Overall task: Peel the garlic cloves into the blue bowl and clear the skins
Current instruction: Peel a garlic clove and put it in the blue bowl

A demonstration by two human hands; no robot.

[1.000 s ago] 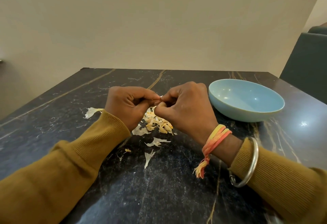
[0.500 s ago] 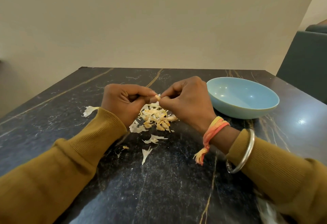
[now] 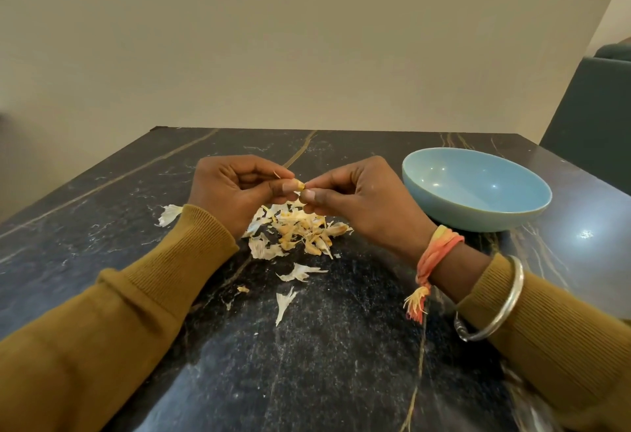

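On the dark veined table (image 3: pixel 341 380), loose papery skins (image 3: pixel 300 273) lie scattered toward the person and out past the left sleeve. They look very light, so a sleeve swept across them would likely push some off the edge and make clearing harder. The blue bowl (image 3: pixel 478 218) stands to the right of both hands, well apart from the pile, and seems to hold nothing. A peeled clove tossed across rather than carried could bounce off the glossy wall or miss. The pile of cloves and skins (image 3: pixel 300 230) sits directly under the hands, so a clove dropped now would probably land among unpeeled ones and be hard to pick out. The clove being worked is tiny, and too hard a pull with a nail might snap it or flick it out of the pinch.

The left hand (image 3: pixel 232 189) and right hand (image 3: pixel 358 199) hang just above that pile with their fingertips meeting. Each pinches one end of a small yellowish garlic clove (image 3: pixel 299 186) between thumb and forefinger, the other fingers curled in. The clove is thus held between the two hands, over the pile's far edge and left of the bowl. A thin sliver of skin (image 3: pixel 276 175) juts up at the left fingertips; whether it is attached to the clove cannot be told.
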